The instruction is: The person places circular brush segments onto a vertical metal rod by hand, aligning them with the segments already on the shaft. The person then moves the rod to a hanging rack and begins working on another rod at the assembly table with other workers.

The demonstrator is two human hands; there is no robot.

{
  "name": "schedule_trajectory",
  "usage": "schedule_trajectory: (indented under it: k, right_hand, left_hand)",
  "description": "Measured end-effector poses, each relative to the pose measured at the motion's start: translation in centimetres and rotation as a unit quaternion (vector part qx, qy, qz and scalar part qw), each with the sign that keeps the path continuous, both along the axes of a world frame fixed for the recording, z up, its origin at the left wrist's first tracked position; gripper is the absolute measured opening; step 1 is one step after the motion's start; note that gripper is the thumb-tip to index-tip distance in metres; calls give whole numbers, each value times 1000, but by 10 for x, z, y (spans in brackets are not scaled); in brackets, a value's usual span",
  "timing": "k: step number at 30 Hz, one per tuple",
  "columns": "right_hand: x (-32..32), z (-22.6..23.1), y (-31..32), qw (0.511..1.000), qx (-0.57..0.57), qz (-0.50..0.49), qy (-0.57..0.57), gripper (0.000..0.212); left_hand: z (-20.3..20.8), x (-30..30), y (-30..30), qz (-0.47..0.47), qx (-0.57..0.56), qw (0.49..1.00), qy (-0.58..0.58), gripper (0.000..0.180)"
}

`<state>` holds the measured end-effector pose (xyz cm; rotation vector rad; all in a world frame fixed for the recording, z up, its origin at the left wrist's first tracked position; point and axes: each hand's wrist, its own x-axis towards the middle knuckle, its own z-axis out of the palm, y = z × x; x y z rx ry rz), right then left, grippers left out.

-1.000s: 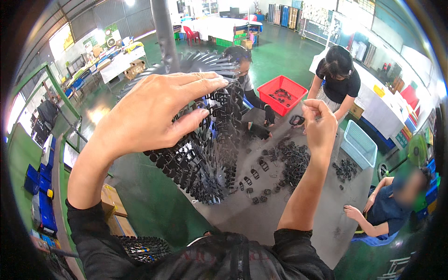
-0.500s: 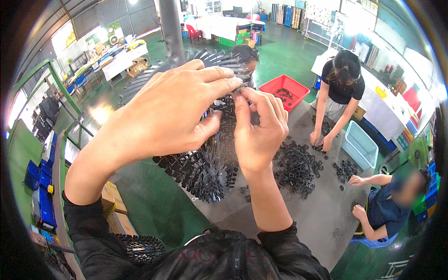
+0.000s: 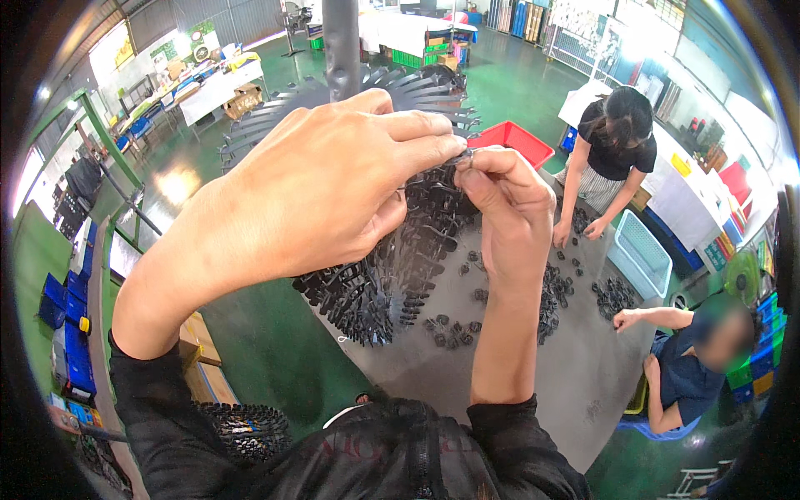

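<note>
My left hand [image 3: 325, 179] reaches across a round rack of flat black radiating strips [image 3: 275, 125]. Its fingertips are pinched on a small black piece [image 3: 461, 157] whose kind I cannot make out. On the right, my right hand [image 3: 512, 204] pinches the same piece between thumb and bent forefinger, so the two hands meet fingertip to fingertip. Below them hang dense rows of small black parts [image 3: 367, 292], partly covered by my left hand. A dark upright pole [image 3: 341, 50] rises behind my left knuckles.
On the grey table [image 3: 400, 367] lie loose black parts [image 3: 454, 331] and a bigger pile [image 3: 550, 308] behind my right forearm. A red basket [image 3: 525, 143] and a light-blue basket [image 3: 642, 254] stand farther off. A standing person [image 3: 617, 142] and a seated person [image 3: 700, 358] handle parts.
Both hands have shifted to the right in the picture, still pinched together, with the right forearm moving furthest. The seated person's lower hand has drawn back from the table.
</note>
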<state>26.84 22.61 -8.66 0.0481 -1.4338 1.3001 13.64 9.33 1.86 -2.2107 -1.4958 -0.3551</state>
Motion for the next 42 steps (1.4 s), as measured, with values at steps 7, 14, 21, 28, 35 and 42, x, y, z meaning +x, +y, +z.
schedule_trajectory:
  k: [7,14,21,28,35,42]
  right_hand:
    - [19,-9,9,997,-16,57,40,6]
    - [67,-22,70,898,21,-365,-245,12]
    - [14,2,-6,880,199,-420,-96,15]
    - [-15,5,-29,880,162,-440,-80,9]
    - [-21,5,-29,874,182,-447,-57,7]
    - [-23,8,-25,883,197,-422,-55,6]
  left_hand:
    - [0,-7,-2,4,10,1000,11,56]
    - [6,-28,-2,-30,-2,999,14,59]
    - [9,-24,-7,-48,-38,998,2,65]
    - [13,-16,-5,-52,-48,997,9,61]
    - [12,10,-5,42,-58,997,-10,49]
    - [3,12,4,77,8,997,15,44]
